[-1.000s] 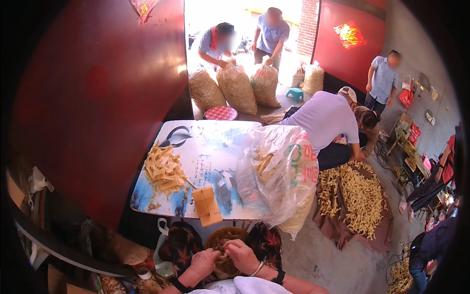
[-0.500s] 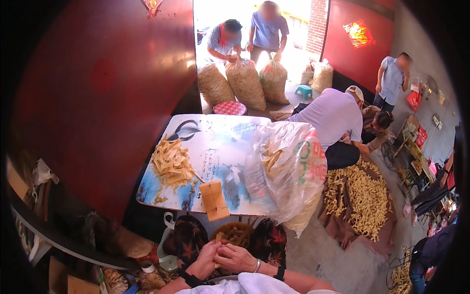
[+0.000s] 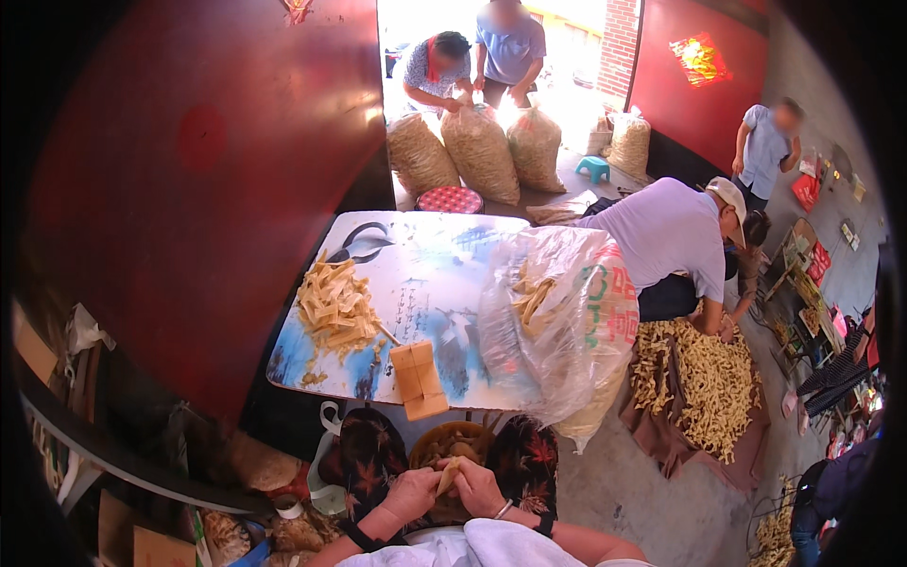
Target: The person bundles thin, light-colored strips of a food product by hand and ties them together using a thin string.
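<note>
In front of my lap, my left hand (image 3: 413, 493) and my right hand (image 3: 477, 489) meet over one flat, pale yellow strip (image 3: 449, 475). Fingers of both hands pinch it between them; its exact kind I cannot make out. Just beyond, between my knees, a yellow-orange basket (image 3: 421, 444) contains more pale pieces, partly hidden by my hands. On the white and blue table (image 3: 416, 250) ahead lies a loose heap of similar strips (image 3: 335, 307). A wooden board-like tool (image 3: 416, 373) overhangs the table's near edge.
A large clear plastic bag (image 3: 576, 331) of strips covers the table's right side. Beyond it a person (image 3: 652, 227) bends over knotted yellow pieces (image 3: 709, 392) on a brown cloth. Two people stand behind full sacks (image 3: 480, 156) at the doorway. Cartons (image 3: 161, 548) sit lower left.
My hands have moved slightly apart and up, so the strip shows more between them. The person at the right has leaned farther over the knotted pieces. The view has shifted slightly.
</note>
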